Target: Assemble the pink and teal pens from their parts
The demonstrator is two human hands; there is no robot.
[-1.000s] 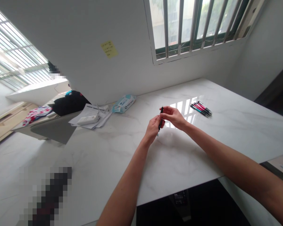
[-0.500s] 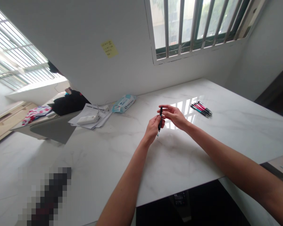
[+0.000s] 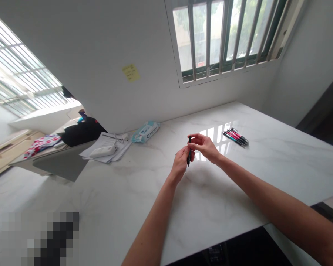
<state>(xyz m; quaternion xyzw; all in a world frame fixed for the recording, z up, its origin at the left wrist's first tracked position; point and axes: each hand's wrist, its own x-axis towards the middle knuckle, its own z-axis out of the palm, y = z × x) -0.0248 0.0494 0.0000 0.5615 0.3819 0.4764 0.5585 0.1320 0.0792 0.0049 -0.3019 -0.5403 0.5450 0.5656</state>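
A dark pen [image 3: 188, 158] stands nearly upright between my hands, above the white marbled table [image 3: 211, 192]. My left hand [image 3: 181, 160] is closed around its lower and middle part. At its upper end, the thumb and fingers of my right hand [image 3: 204, 146] pinch it. Under my left hand, a small pale or shiny bit shows near the pen's lower end, too small to make out. To the right of my hands lies a row of several pens [image 3: 236, 137], side by side, with black, red and teal barrels.
Papers [image 3: 108, 142] with a white device [image 3: 103, 150] on them lie left of my hands, beside a blue-and-white wipes pack [image 3: 146, 132]. A grey panel [image 3: 62, 162] stands further left. A yellow note [image 3: 131, 72] sticks to the wall below and left of a barred window [image 3: 222, 40].
My right thumb and fingers have closed in on the pen's upper end, where they were more spread before. The whole view has shifted, with the scene sitting slightly lower.
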